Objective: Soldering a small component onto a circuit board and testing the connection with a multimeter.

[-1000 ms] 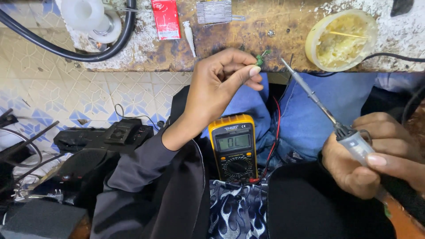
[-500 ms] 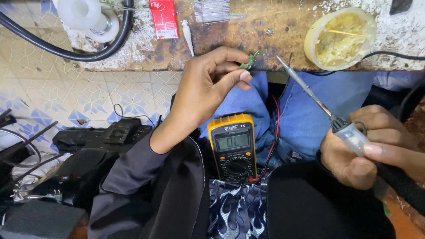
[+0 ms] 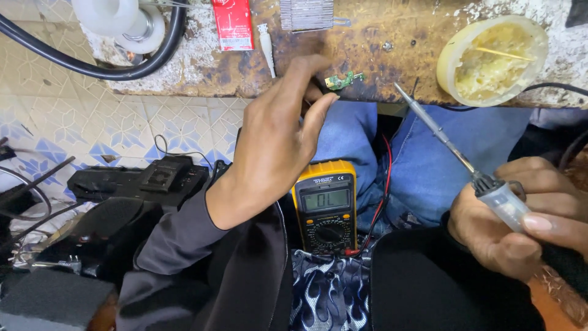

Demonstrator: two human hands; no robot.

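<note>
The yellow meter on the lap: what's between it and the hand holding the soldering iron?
In the head view, between the yellow meter and the right hand lie the red and black leads over a blue-jeaned leg.

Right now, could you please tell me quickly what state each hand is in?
Left hand: open, fingers at the small green circuit board on the bench edge, holding nothing.
Right hand: closed around the soldering iron.

Left hand (image 3: 275,138) reached toward 12 o'clock, fingers extended, loosely spread, palm down, dark sleeve at wrist. Right hand (image 3: 520,224) at 4 o'clock, fingers curled closed in grip.
</note>
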